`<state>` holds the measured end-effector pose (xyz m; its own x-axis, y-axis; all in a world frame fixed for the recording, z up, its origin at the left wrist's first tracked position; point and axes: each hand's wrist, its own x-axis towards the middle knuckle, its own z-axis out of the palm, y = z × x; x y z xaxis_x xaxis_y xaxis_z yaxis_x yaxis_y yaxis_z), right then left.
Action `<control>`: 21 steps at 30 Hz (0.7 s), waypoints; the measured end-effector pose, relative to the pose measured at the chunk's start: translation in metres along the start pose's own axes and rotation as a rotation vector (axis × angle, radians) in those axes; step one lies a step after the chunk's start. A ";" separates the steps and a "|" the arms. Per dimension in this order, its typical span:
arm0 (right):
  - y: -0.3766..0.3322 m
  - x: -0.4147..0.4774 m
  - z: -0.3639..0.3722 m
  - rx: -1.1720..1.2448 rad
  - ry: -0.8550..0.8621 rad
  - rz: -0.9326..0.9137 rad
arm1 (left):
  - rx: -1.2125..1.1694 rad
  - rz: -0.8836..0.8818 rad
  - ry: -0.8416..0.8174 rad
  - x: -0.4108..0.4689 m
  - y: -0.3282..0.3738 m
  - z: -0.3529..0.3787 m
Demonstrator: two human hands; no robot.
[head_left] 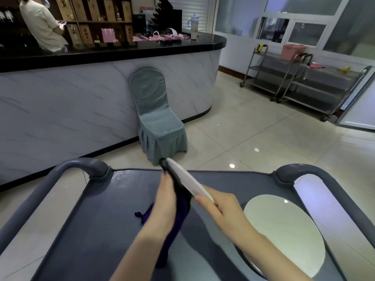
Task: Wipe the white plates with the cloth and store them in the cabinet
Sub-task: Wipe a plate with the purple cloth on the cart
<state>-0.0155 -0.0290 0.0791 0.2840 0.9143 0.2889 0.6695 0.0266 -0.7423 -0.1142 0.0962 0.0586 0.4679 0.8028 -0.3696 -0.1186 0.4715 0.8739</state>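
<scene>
Plate (187, 178) looks stiff, slick, breakable: right hand (222, 210) pinches its rim, left hand (164, 201) presses cloth (183, 199) on it, fingers straight.

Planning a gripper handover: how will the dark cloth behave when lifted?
Likely floppy: the cloth hangs limp below the left hand. Probably light and thin: it folds over the plate at its far edge.

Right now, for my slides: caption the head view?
Left hand presses dark cloth on white plate held by right hand.
</scene>
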 end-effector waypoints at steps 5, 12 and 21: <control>-0.014 0.006 0.008 0.440 0.211 0.296 | 0.432 0.500 -0.135 -0.015 -0.016 0.012; -0.006 0.018 0.003 0.697 0.405 0.530 | 0.977 0.846 -0.329 -0.023 -0.028 0.024; -0.002 0.011 -0.001 0.772 0.447 0.557 | 1.106 0.827 -0.362 -0.026 -0.030 0.025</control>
<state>-0.0134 -0.0195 0.0845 0.7497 0.6486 -0.1313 -0.2081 0.0427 -0.9772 -0.1012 0.0523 0.0500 0.8161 0.4866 0.3120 0.1910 -0.7365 0.6489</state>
